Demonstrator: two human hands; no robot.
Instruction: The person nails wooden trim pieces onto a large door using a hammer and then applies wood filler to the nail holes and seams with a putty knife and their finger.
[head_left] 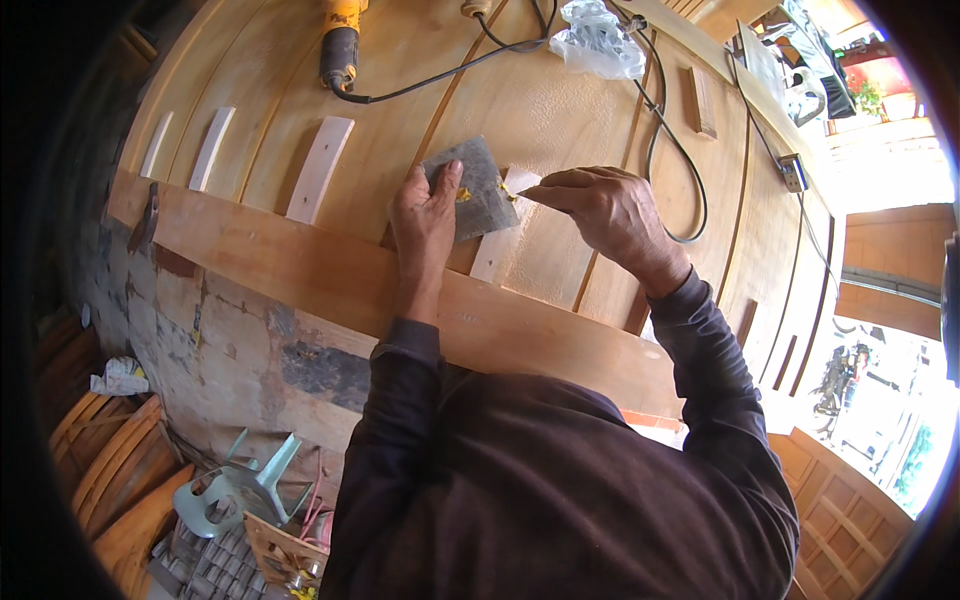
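My left hand [425,212] grips a flat grey square plate [482,215] by its left side, with the thumb on top. Dabs of yellow paste [463,195] sit on the plate's face and near its right edge. My right hand [615,215] is closed in a pinch at that edge, fingers pointing left. A thin tool [523,191] shows at its fingertips, meeting the plate beside the paste; most of it is hidden, so its exact kind is unclear. Below both lies a large wooden panel [550,255], and a pale wood strip [492,256] is partly covered by the plate.
A yellow and black power tool [341,45] with a black cord [440,82] lies on the panel's far side. Nearby are a clear plastic bag [598,42], more wood strips [320,170] and a socket block [792,172]. A pale green plastic chair [235,495] stands at the lower left.
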